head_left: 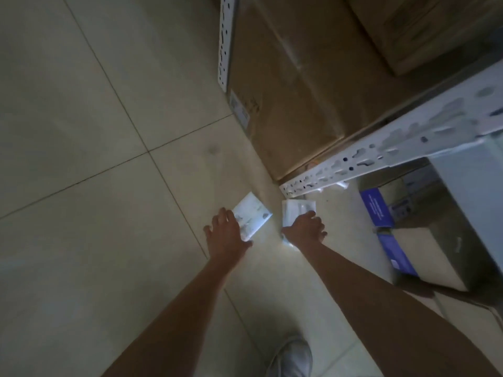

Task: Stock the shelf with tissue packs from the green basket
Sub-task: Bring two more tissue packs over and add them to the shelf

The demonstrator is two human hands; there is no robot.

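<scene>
The right hand covers part of the right tissue pack — print on the left tissue pack is blurred.

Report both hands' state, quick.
Left hand: holds the left tissue pack.
Right hand: grips the right tissue pack.

A large cardboard box and blue cartons sit beside pale tiled floor.
</scene>
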